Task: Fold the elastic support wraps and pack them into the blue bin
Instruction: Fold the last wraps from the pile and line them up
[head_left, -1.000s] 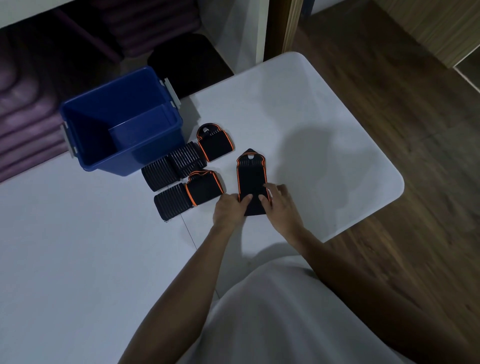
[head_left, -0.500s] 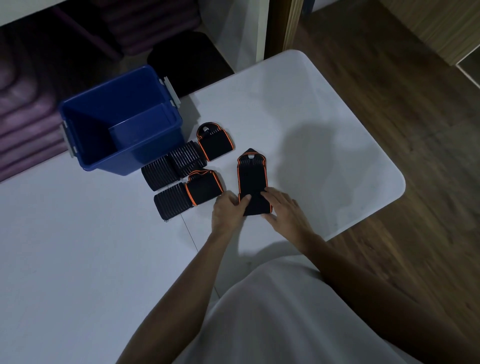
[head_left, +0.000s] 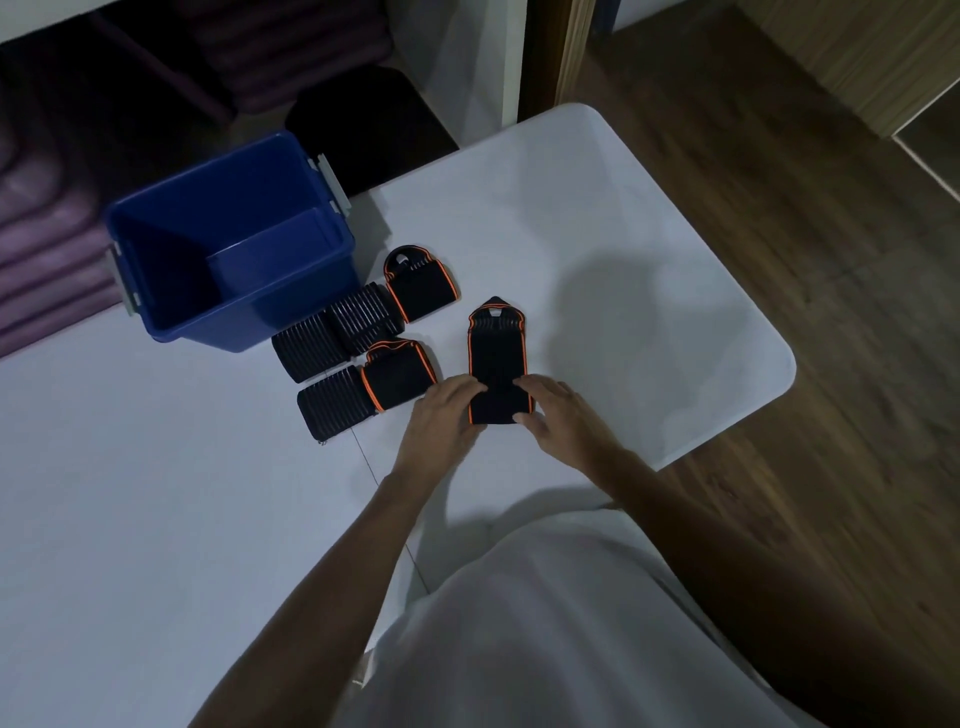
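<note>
The person's left hand (head_left: 445, 415) and right hand (head_left: 558, 415) pinch the near end of a long black elastic support wrap with orange edging (head_left: 497, 358), fingers curled over its folded flap and thumbs apparently tucked beneath. To fold well, both hands should probably carry that flap forward evenly, keeping the orange edges aligned. The wrap lies flat on the white table (head_left: 623, 260), its long axis running straight away from the fingers, its pointed end farthest from them, the blue plastic bin (head_left: 156, 291) well beyond the left fingers.
</note>
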